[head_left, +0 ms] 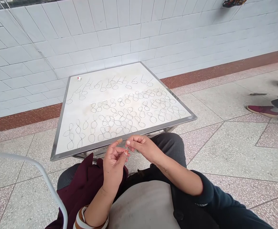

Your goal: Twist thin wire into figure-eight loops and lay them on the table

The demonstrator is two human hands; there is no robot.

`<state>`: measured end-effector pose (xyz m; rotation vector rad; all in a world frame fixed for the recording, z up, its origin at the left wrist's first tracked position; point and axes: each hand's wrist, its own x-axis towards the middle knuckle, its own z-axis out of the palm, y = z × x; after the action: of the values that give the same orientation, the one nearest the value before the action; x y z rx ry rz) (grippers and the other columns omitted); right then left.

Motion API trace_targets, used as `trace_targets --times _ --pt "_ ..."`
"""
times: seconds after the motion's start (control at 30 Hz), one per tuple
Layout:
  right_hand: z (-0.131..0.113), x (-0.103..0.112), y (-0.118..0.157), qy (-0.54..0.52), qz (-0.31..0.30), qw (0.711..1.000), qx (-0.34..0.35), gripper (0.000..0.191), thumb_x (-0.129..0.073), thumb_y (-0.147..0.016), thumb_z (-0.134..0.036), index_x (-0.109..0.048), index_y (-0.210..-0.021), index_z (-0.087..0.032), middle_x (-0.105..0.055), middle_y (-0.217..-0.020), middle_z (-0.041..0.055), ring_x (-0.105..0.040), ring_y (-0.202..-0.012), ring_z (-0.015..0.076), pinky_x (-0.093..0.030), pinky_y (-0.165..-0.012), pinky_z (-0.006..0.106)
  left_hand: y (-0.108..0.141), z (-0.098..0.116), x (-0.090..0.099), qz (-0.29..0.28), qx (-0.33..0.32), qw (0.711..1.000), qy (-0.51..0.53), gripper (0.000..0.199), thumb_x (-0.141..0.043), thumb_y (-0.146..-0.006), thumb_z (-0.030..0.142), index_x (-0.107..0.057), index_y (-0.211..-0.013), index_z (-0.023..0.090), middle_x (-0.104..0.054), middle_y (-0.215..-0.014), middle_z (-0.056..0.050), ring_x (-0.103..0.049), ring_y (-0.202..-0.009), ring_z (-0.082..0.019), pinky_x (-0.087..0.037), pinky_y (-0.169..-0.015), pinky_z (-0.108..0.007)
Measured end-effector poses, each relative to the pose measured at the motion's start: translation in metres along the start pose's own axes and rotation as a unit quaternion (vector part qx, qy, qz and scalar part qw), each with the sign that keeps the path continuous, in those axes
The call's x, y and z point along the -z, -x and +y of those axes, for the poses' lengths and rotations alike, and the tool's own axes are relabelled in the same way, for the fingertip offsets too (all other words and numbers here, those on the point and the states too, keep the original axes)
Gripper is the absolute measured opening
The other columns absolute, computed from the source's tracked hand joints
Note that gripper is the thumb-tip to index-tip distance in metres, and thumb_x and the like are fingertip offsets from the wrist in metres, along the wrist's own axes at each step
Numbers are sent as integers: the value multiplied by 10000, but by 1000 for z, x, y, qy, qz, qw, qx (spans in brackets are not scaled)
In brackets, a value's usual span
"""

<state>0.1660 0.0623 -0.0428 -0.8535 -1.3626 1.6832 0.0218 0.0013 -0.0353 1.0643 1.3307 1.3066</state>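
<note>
The thin wire piece (126,148) is between your two hands, above your lap and just off the table's near edge; your fingers hide much of its shape. Your left hand (114,160) pinches it from below between thumb and fingers, and your right hand (145,148) has thumb and forefinger closed on its upper part. An orange spot shows at your left fingertips, too small to identify.

In front of you, the white table (78,95) has grey metal edging. Figure-eight wires (121,101) spread from near its front edge back past the middle, several overlapping. Toward the far edge lie single loops with straight tails (103,87). A small red-and-white object (79,79) sits by the far left corner.

Maroon cloth (81,183) lies at your left thigh. Beyond the table stands a white tiled wall (120,36); well off to the right is a maroon shoe (263,110).
</note>
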Motion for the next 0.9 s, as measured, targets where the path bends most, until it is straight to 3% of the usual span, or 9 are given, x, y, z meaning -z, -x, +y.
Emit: trace_targets --times 0.2,0.4,0.53,0.73,0.8,0.9 --pt "1 -6 -4 13 57 998 5 283 -653 -831 -455 -632 -728 -192 -526 -630 -34 -496 -609 112 -414 -632 262 -1 -6 -3 23 11 999 38 395 -710 -791 273 -596 -1165 216 -652 -779 -9 -642 -726 -164 -491 -575 -248" --pt "9 -14 1 8 58 998 36 292 -665 -827 -445 -538 -991 -239 -588 -859 -13 -571 -751 122 -485 -717 276 -7 -5 -1 103 29 979 175 467 -758 -743 236 -599 -1180 198 -662 -781 -2 -614 -713 -131 -496 -653 -254" --pt "24 -27 8 102 69 990 62 304 -756 -755 -357 -535 -916 -226 -609 -826 -9 -580 -738 133 -470 -629 254 -8 1 0 141 27 965 220 531 -788 -706 204 -587 -1197 205 -681 -789 2 -638 -761 -135 -490 -709 -259" --pt "30 -39 10 217 108 961 132 83 -616 -868 -291 -619 -901 -215 -664 -821 21 -624 -754 155 -500 -671 282 -9 3 -1 170 42 945 277 526 -823 -652 174 -625 -1139 200 -666 -764 18 -630 -782 -123 -469 -692 -234" --pt "32 -41 9 211 113 962 132 86 -607 -873 -295 -618 -892 -213 -665 -819 23 -631 -760 159 -510 -702 295 -10 2 -1 181 61 935 298 519 -832 -630 157 -639 -1110 197 -670 -780 16 -629 -781 -115 -466 -691 -227" --pt "38 -44 7 123 97 983 95 119 -590 -888 -336 -603 -895 -217 -649 -781 12 -636 -739 158 -523 -677 290 -12 -1 0 185 90 923 325 509 -837 -612 140 -650 -1082 198 -685 -828 6 -630 -760 -106 -462 -685 -227"
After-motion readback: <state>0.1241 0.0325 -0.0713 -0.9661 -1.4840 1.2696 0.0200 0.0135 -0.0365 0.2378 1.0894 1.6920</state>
